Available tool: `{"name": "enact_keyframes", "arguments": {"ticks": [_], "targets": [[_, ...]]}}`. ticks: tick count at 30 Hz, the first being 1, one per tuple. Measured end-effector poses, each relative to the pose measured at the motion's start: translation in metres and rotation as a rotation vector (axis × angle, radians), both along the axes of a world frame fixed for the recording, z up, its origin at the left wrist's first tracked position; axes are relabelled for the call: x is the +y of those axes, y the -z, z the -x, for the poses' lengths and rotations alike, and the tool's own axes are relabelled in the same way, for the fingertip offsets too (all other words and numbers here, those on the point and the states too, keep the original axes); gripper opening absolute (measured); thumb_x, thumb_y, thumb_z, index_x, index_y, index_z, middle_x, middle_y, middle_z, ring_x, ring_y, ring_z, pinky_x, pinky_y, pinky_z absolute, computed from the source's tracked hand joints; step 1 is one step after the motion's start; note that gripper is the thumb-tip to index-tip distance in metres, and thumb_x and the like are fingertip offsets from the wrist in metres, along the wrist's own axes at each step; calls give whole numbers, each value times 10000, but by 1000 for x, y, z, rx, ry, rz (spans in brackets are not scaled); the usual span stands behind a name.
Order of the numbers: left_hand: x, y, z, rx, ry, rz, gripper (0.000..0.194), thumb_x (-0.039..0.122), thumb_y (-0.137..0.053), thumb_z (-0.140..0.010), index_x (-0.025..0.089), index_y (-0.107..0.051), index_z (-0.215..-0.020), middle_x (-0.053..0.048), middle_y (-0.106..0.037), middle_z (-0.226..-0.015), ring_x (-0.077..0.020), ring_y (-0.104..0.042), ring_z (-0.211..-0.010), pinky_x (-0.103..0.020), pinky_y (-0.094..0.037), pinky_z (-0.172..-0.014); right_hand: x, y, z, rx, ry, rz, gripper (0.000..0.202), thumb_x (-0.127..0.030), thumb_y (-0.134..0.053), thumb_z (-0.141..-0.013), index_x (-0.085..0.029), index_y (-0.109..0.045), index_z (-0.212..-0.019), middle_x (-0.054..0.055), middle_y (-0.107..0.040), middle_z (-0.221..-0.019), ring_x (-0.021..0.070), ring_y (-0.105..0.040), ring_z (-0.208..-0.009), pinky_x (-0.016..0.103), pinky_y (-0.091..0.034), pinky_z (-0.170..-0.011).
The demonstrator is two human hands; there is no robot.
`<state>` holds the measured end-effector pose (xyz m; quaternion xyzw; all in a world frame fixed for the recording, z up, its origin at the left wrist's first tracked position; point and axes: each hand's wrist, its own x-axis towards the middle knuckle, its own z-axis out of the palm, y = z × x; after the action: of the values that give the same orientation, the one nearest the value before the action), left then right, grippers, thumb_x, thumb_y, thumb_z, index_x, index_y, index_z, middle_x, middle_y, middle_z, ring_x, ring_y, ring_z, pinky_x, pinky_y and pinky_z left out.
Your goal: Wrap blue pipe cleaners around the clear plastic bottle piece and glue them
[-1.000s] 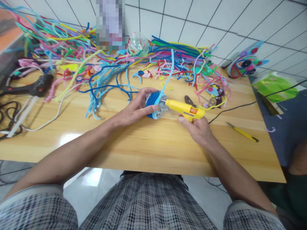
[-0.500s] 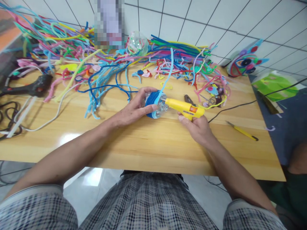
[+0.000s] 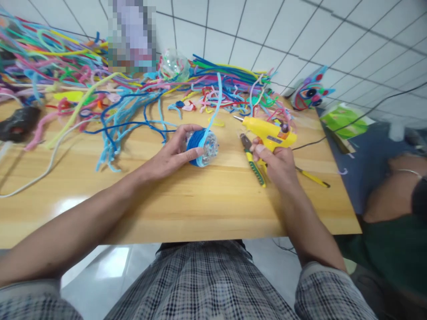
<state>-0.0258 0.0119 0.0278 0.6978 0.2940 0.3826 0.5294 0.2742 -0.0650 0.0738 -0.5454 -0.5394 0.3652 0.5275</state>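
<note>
A clear plastic piece (image 3: 211,149) wrapped in dark blue pipe cleaner lies on its side in my left hand (image 3: 178,153), fingers behind it and thumb on the wrap. From its rim a light blue pipe cleaner (image 3: 218,100) sticks up and away, its far end free. My right hand (image 3: 276,162) is closed around the handle of a yellow glue gun (image 3: 267,131), whose metal nozzle points left, apart from the plastic piece. Just left of the right hand lie pliers (image 3: 255,166) with green and yellow handles.
Many pipe cleaners (image 3: 130,111) spread across the table's back and left. A clear ball (image 3: 173,66) and a decorated mask-like piece (image 3: 310,92) stand behind. At right are a yellow cutter (image 3: 313,177), a black cable and another person's arm (image 3: 388,191). A black tool (image 3: 20,124) lies left.
The glue gun in my right hand has pulled back from the plastic piece to the right, and the pliers show more fully. The view has shifted right.
</note>
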Motion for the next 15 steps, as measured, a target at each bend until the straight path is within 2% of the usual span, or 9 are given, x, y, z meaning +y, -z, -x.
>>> {"name": "enact_keyframes", "arguments": {"ticks": [4,8,10,12,13,15], "targets": [[-1,1,1,58,-26,-14,636,613,-788,-978,316,-534,-1480,-50,-638,-1332,-254,-629,-1204,-389,-579,-1029,7,-25,-29,5,111,-127,417,-612,-888,-822,-262,-725,-981,17,-761,-938,146,-633,-668,321,-576,-642],[-1,-1,3,79,-27,37,643,600,-789,-979,322,-523,-1494,-46,-637,-1342,-255,-627,-1204,-370,-588,-984,16,-35,-96,-116,301,-231,347,-566,-837,-859,-263,-678,-915,7,-734,-904,138,-645,-686,298,-562,-642],[-2,-3,3,105,-30,49,594,528,-769,-1008,316,-515,-1501,-39,-621,-1372,-237,-604,-1225,-363,-566,-1021,22,-29,-136,-193,445,-205,310,-525,-811,-866,-257,-669,-931,0,-726,-916,121,-646,-713,266,-532,-640],[-4,-6,2,120,-38,49,552,458,-753,-1018,315,-516,-1496,-28,-615,-1374,-224,-589,-1228,-361,-543,-1044,28,-19,-171,-259,617,-101,279,-481,-788,-858,-246,-662,-941,-4,-711,-895,121,-645,-720,257,-503,-624],[-4,-7,2,123,-43,51,543,438,-746,-1017,319,-516,-1494,-23,-617,-1366,-222,-589,-1218,-360,-540,-1038,31,-12,-185,-301,702,-44,265,-461,-770,-855,-235,-663,-943,-6,-698,-873,126,-639,-716,259,-492,-617],[-6,-10,3,135,-46,60,541,430,-732,-1013,332,-514,-1498,-19,-623,-1356,-227,-599,-1195,-365,-543,-1015,34,2,-206,-391,775,69,266,-454,-724,-865,-215,-672,-969,-3,-681,-844,147,-642,-732,272,-495,-627]]}}
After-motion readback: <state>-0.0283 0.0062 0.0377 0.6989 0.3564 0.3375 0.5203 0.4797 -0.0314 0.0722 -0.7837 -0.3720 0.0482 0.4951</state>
